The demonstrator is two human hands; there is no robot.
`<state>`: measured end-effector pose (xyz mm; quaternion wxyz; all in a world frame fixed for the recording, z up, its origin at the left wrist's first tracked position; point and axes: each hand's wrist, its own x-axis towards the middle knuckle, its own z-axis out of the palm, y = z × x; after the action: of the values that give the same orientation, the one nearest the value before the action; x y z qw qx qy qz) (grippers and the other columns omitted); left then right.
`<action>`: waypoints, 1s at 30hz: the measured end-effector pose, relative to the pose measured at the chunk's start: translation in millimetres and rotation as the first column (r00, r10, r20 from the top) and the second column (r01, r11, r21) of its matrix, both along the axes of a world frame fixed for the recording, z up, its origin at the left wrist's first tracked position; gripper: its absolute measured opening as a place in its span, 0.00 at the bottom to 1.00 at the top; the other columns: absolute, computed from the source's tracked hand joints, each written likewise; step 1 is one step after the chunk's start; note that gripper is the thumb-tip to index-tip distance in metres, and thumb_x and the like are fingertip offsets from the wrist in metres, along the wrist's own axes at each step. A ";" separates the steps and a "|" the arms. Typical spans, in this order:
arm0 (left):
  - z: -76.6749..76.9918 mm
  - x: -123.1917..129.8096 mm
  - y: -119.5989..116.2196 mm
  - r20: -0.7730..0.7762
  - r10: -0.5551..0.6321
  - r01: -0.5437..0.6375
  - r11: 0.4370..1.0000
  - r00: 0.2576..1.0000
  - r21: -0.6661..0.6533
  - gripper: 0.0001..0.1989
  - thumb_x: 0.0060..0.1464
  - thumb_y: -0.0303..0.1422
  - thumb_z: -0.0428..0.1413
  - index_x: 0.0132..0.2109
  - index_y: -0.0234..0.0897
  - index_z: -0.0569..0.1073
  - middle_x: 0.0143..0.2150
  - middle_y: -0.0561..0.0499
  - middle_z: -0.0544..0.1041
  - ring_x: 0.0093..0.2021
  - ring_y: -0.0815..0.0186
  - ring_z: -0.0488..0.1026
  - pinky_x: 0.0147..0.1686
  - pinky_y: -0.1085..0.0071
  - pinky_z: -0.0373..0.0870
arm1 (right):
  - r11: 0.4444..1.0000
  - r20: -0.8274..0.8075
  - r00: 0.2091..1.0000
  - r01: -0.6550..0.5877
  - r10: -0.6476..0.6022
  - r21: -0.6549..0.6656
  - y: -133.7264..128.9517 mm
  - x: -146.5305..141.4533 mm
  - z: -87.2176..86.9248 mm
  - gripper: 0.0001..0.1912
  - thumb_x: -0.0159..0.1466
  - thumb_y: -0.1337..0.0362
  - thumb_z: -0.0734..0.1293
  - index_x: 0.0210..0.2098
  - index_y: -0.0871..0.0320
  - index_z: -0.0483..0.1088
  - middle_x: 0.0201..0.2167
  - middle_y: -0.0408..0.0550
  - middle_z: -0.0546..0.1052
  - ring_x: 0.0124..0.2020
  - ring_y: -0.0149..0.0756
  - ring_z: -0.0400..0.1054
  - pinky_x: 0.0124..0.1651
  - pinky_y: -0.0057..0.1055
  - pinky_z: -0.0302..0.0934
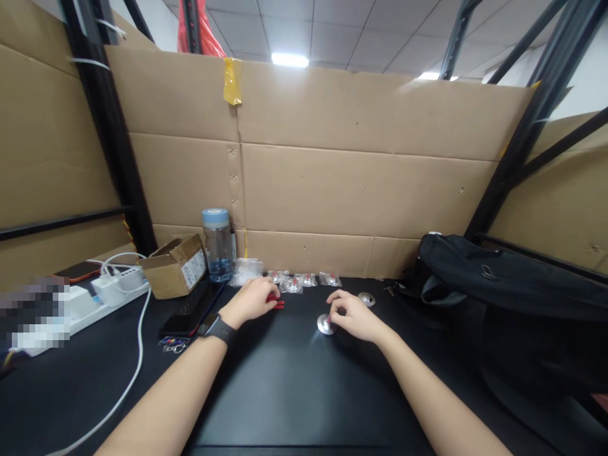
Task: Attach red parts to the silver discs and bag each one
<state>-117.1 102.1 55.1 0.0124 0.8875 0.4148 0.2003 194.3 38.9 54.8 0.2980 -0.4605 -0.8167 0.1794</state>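
Observation:
My left hand point(254, 297), with a dark watch on the wrist, reaches forward with curled fingers closed on small red pieces point(279, 304) on the black tabletop. Their exact kind is too small to tell. My right hand point(354, 316) pinches a shiny silver disc point(325, 325) by a small red part at its middle. The disc is tilted and catches the light near the table surface. Just behind my right hand lies a second silver disc point(366, 299). Several similar discs with red centres sit in clear plastic bags point(294, 284) beyond my hands.
At left stand a water bottle point(217, 247), an opened cardboard box point(175, 269) and a white power strip point(85, 310) with a cable. A phone point(190, 310) and keyring point(175, 345) lie by my left wrist. A black bag point(503, 297) fills the right. Cardboard walls point(332, 164) enclose the table.

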 end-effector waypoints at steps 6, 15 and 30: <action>-15.3 1.7 5.1 0.015 -0.054 0.055 0.998 0.998 -0.022 0.04 0.52 0.33 0.62 0.36 0.43 0.80 0.39 0.48 0.78 0.43 0.57 0.74 0.44 0.66 0.65 | 0.999 0.034 0.998 0.045 -0.046 0.007 12.5 23.5 -4.9 0.08 0.63 0.61 0.67 0.32 0.55 0.77 0.33 0.47 0.77 0.35 0.38 0.71 0.42 0.34 0.63; -8.3 16.4 -8.2 0.021 -0.044 0.044 0.999 0.999 0.004 0.02 0.53 0.30 0.61 0.34 0.42 0.79 0.38 0.48 0.76 0.43 0.58 0.71 0.46 0.65 0.63 | 0.890 0.326 0.834 0.452 -0.445 0.058 35.9 92.7 -19.5 0.23 0.57 0.68 0.69 0.52 0.51 0.72 0.53 0.51 0.75 0.54 0.50 0.68 0.53 0.43 0.61; -0.5 30.2 -20.7 0.164 -0.033 0.033 0.999 0.986 0.004 0.06 0.63 0.31 0.50 0.38 0.41 0.72 0.38 0.51 0.78 0.42 0.61 0.72 0.44 0.65 0.58 | 0.900 0.137 0.891 0.435 -0.433 0.023 47.5 106.7 -31.9 0.22 0.53 0.71 0.71 0.48 0.53 0.74 0.44 0.49 0.79 0.43 0.40 0.75 0.50 0.37 0.65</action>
<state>-86.9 81.5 54.6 0.0494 0.8747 0.3974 0.2729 301.0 86.4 22.9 0.2713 -0.6436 -0.7112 0.0792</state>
